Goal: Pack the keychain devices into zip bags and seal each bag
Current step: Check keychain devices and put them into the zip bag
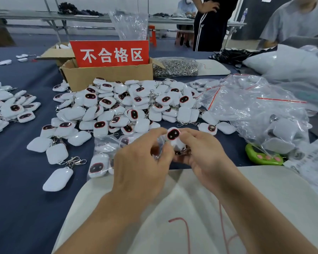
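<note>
A white keychain device (173, 135) with a dark oval face is held up between both hands above the table's near edge. My right hand (204, 153) grips it from the right, its metal clasp hanging by the palm. My left hand (141, 158) pinches a small clear zip bag (161, 143) at the device's lower left; the bag is mostly hidden by fingers. A big heap of loose devices (121, 107) lies just beyond my hands. Bagged devices (101, 162) lie left of my left hand.
A cardboard box (106, 76) with a red sign stands behind the heap. A pile of clear zip bags (255, 107) fills the right side, a green gadget (261, 156) beside it. More devices (9, 107) lie far left. A white cloth (191, 208) covers the near edge. People stand beyond.
</note>
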The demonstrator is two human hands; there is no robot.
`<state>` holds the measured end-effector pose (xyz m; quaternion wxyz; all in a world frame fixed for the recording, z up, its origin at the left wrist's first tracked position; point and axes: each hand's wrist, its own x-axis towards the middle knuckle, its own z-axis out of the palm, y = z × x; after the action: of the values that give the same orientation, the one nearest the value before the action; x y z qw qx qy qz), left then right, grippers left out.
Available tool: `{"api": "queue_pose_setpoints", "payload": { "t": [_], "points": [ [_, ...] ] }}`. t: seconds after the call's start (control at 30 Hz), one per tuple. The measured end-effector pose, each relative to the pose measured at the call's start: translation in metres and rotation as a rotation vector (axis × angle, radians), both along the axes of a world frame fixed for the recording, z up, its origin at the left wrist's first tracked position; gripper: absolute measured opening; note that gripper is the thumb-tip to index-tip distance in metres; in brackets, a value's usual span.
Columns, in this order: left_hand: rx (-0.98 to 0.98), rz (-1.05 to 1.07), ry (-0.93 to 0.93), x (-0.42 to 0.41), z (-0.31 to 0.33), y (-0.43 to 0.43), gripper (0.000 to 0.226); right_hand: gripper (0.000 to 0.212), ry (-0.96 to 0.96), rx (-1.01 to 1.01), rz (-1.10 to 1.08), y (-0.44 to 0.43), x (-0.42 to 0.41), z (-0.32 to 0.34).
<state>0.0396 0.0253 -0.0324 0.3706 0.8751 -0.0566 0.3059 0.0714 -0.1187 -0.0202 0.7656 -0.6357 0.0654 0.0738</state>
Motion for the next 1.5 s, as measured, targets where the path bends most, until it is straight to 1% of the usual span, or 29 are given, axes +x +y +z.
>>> {"api": "queue_pose_setpoints", "payload": {
  "t": [0.07, 0.1, 0.2, 0.3, 0.4, 0.47, 0.6, 0.7, 0.8, 0.9, 1.0, 1.07, 1.23, 1.37, 1.5],
  "points": [
    [-0.085, -0.034, 0.087, 0.002, -0.002, 0.001, 0.032, 0.028, 0.012, 0.127, 0.084, 0.002, -0.004, 0.002],
    [-0.083, -0.045, 0.110, 0.002, -0.003, 0.001, 0.031, 0.028, 0.015, 0.154, 0.117, 0.001, -0.005, 0.003],
    [-0.069, -0.089, 0.076, 0.002, -0.001, 0.003, 0.025, 0.027, 0.009, 0.171, 0.186, -0.005, -0.008, 0.004],
    [-0.088, -0.140, 0.092, 0.005, 0.000, 0.008, 0.035, 0.025, -0.011, 0.121, 0.218, -0.008, -0.010, 0.006],
    [-0.109, -0.188, 0.102, 0.007, 0.003, 0.009, 0.038, 0.025, -0.026, 0.078, 0.221, -0.004, -0.012, 0.005],
    [-0.117, -0.196, 0.112, 0.007, 0.004, 0.009, 0.033, 0.025, -0.047, 0.056, 0.194, -0.002, -0.013, 0.006],
    [-0.136, -0.199, 0.130, 0.006, 0.004, 0.008, 0.017, 0.026, -0.079, -0.016, 0.100, -0.003, -0.013, 0.009],
    [-0.147, -0.203, 0.115, 0.007, 0.004, 0.007, 0.017, 0.025, -0.085, -0.059, 0.077, -0.003, -0.014, 0.010],
    [-0.166, -0.181, 0.105, 0.008, 0.003, 0.007, 0.021, 0.024, -0.105, -0.106, 0.105, -0.002, -0.014, 0.012],
    [-0.182, -0.138, 0.040, 0.006, 0.003, 0.006, 0.023, 0.028, -0.131, -0.137, 0.137, 0.001, -0.015, 0.012],
    [-0.187, -0.093, 0.006, 0.005, 0.004, 0.005, 0.022, 0.033, -0.161, -0.144, 0.159, 0.006, -0.018, 0.010],
    [-0.230, -0.076, 0.015, 0.006, 0.005, 0.006, 0.020, 0.030, -0.183, -0.155, 0.158, 0.009, -0.019, 0.010],
    [-0.289, -0.057, 0.034, 0.010, 0.007, 0.006, 0.019, 0.037, -0.209, -0.209, 0.130, 0.014, -0.020, 0.009],
    [-0.289, -0.086, 0.014, 0.008, 0.006, 0.007, 0.017, 0.034, -0.222, -0.186, 0.121, 0.014, -0.020, 0.009],
    [-0.276, -0.084, 0.027, 0.008, 0.005, 0.005, 0.018, 0.038, -0.201, -0.157, 0.108, 0.011, -0.019, 0.008]
  ]
}}
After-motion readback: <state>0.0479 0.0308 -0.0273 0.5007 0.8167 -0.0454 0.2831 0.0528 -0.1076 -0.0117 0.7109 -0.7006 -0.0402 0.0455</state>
